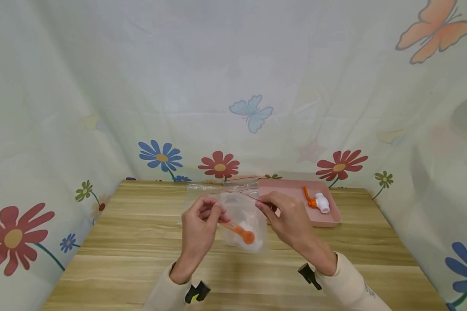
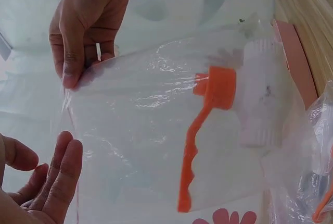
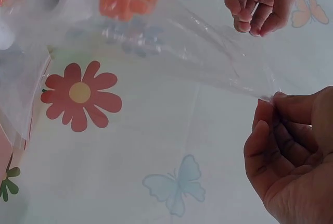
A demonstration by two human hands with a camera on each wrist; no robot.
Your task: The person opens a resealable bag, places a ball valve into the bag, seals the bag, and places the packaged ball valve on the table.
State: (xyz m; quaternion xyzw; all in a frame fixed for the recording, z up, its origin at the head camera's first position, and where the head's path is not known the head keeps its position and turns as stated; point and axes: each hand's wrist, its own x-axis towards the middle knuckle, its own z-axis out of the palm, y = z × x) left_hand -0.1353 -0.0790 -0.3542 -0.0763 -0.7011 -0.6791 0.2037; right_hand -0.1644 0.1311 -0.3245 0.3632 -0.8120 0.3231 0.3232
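A clear zip bag (image 1: pixel 243 211) with a red line along its mouth hangs between my hands. Inside it is a white plastic valve (image 2: pixel 263 96) with an orange handle (image 2: pixel 190 151). My right hand (image 1: pixel 292 218) pinches one corner of the bag's mouth between thumb and fingertips. Close to the mouth's other end is my left hand (image 1: pixel 202 224); its thumb and fingers stand apart, the fingers fairly straight. Whether those fingertips touch the film, I cannot tell.
A pink tray (image 1: pixel 292 185) stands at the back right of the wooden table (image 1: pixel 140 242), holding another white valve (image 1: pixel 322 203) with an orange handle. More clear bag film (image 1: pixel 202 190) lies behind my hands, left of the tray. A patterned curtain (image 1: pixel 202 86) encloses the table.
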